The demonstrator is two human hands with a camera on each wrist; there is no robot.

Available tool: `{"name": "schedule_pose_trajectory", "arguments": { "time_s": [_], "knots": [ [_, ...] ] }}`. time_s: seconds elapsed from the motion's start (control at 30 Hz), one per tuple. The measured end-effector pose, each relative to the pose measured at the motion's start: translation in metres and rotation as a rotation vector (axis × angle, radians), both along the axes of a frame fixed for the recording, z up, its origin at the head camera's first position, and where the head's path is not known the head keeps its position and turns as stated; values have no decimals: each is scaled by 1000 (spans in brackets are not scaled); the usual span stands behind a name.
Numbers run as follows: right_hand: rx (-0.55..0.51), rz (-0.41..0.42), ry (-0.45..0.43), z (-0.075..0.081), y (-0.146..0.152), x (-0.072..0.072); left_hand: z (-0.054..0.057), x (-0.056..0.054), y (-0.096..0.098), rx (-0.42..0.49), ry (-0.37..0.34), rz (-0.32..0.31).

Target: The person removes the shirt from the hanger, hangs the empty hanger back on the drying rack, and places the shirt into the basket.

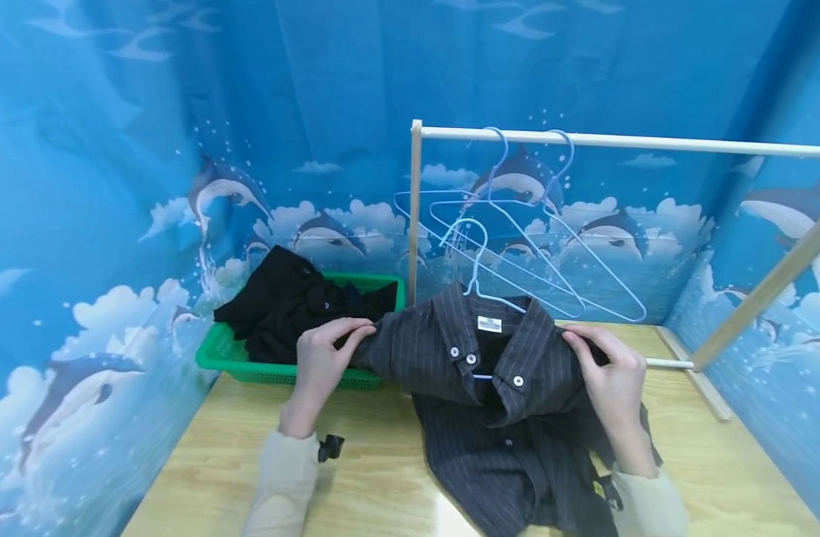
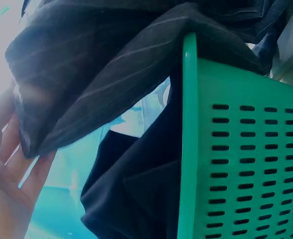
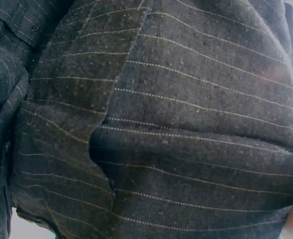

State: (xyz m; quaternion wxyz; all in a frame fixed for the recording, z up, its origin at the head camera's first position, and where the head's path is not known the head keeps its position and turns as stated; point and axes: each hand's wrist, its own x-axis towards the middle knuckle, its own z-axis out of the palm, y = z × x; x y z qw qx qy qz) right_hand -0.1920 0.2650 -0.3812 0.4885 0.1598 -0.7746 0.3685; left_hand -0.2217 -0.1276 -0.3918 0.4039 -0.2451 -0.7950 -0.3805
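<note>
A dark grey pinstriped shirt (image 1: 417, 350) with white buttons and a collar label hangs on a light blue clothes hanger (image 1: 478, 261), whose hook rises out of the collar. At the left shoulder, my left hand (image 1: 323, 358) pinches the cloth between thumb and fingers. My right hand (image 1: 611, 373) pinches the shirt at the opposite shoulder. Close up in the right wrist view, the striped cloth (image 3: 196, 119) fills most of the picture, and only fingertips show at the right edge. The shirt's lower part drapes down over the table.
A green basket (image 1: 212, 356) with black clothes (image 1: 282, 298) stands at the back left, beside my left hand. Behind the shirt, two blue hangers (image 1: 527, 224) hang from the white rail (image 1: 651, 142) of a wooden rack. A dolphin-print curtain (image 1: 316, 112) surrounds the wooden table (image 1: 356, 462).
</note>
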Motion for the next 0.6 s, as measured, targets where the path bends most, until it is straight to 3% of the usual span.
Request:
{"name": "schedule_pose_trajectory", "arguments": {
  "time_s": [0.33,0.6],
  "knots": [
    [-65,64,10,5,-15,5,7,8,22,-146,136,134],
    [-22,121,-11,-5,-25,6,3,14,46,-247,199,184]
  ]
}}
